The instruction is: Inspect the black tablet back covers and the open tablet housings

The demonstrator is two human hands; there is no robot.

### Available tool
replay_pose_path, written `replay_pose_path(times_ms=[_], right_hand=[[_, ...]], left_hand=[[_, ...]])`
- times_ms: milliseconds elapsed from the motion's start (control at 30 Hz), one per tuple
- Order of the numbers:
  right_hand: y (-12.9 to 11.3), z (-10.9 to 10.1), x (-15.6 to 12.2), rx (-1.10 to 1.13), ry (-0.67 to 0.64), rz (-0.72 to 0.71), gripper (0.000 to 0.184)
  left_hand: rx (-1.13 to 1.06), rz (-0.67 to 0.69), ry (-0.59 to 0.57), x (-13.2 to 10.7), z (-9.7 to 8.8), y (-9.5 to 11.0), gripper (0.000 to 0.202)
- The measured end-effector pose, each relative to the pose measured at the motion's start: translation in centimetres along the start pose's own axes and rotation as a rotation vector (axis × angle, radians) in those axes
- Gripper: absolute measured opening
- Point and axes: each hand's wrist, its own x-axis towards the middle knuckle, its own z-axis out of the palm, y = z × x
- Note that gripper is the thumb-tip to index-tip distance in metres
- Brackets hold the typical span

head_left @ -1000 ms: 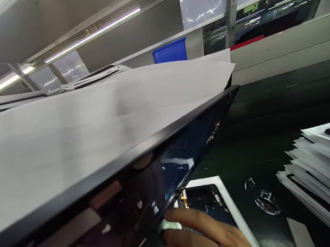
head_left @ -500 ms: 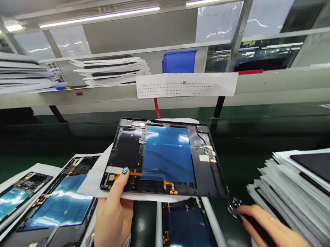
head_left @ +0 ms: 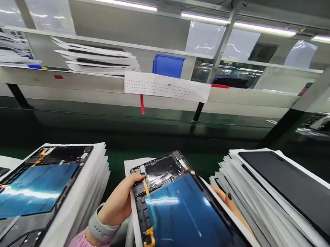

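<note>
Panel: I had a black-framed open tablet panel point(head_left: 182, 210) with a glossy blue inner film, black compartment at the far end and orange flex strips point(head_left: 149, 241) at the near left.
Position: it was in the hands, centre-bottom of the head view, tilted and above a white paper sheet point(head_left: 134, 165), between the two stacks.
Long axis: it ran from the far end near frame centre down and right toward me, with the near end cut off by the frame bottom.
Far short edge: it pointed up and away, rising to the left-hand corner near the bench.
Left hand: my left hand point(head_left: 119, 199) was clamped on the panel's left long edge, with a grey watch band point(head_left: 103, 224) on a pink sleeve point(head_left: 87, 245).
Right hand: my right hand point(head_left: 232, 207) showed only as fingers behind the right long edge, dark nail visible; I could not tell if it gripped.
Hands: apart, panel between them.
Left stack: white sheets interleaved with blue-filmed panels point(head_left: 29, 189), just left of my wrist.
Right stack: white sheets with a matte black slab on top point(head_left: 284, 183), just beside my right fingers.
Beyond: a dotted white paper strip point(head_left: 167, 86) with red tape point(head_left: 142, 104) hung from the shelf edge, below a blue plastic bin point(head_left: 168, 66).
</note>
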Motion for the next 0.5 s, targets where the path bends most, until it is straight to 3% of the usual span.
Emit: replay_pose_path(times_ms=[67, 133, 267, 400, 500], right_hand=[[-0.7, 1.6, -0.1, 0.224, -0.079, 0.09, 0.069], [-0.8, 3.0, -0.1, 0.427, -0.225, 0.184, 0.064], [1.2, 4.3, 0.7, 0.503, -0.447, 0.312, 0.053], [4.9, 4.7, 1.9, 0.519, -0.45, 0.279, 0.064], [6.3, 4.9, 2.0, 0.529, -0.384, 0.221, 0.066]], left_hand=[[0.033, -0.056, -0.049, 0.6, -0.7, -0.9, 0.033], [0.076, -0.079, -0.089, 1.3, -2.1, -1.8, 0.033], [0.15, -0.043, -0.049, 3.3, -5.5, -3.3, 0.023], [0.137, -0.003, -0.026, 4.6, -8.2, -4.3, 0.032], [0.014, 0.06, -0.173, 4.8, -9.7, -5.3, 0.053]])
